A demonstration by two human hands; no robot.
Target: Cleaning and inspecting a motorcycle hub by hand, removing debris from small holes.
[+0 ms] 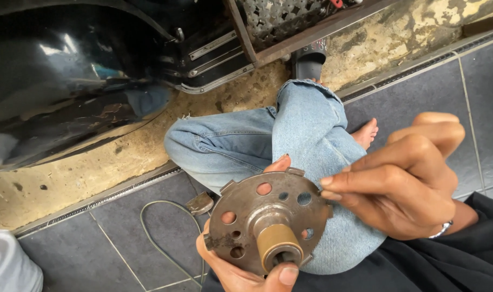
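We've got our left hand [241, 270] cupping the disc [265, 219] from underneath, hub up, while right-hand fingertips [328, 188] pinch its rim steady.

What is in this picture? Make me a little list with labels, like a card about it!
Left hand: holds a round metal plate from below, thumb on its brass-coloured hub
Right hand: fingertips pinch the plate's right edge
Plate: dirty, with round holes and notched rim
Underneath: knee in blue jeans
Floor: grey tiles, a thin cable
Behind: shiny black vehicle body
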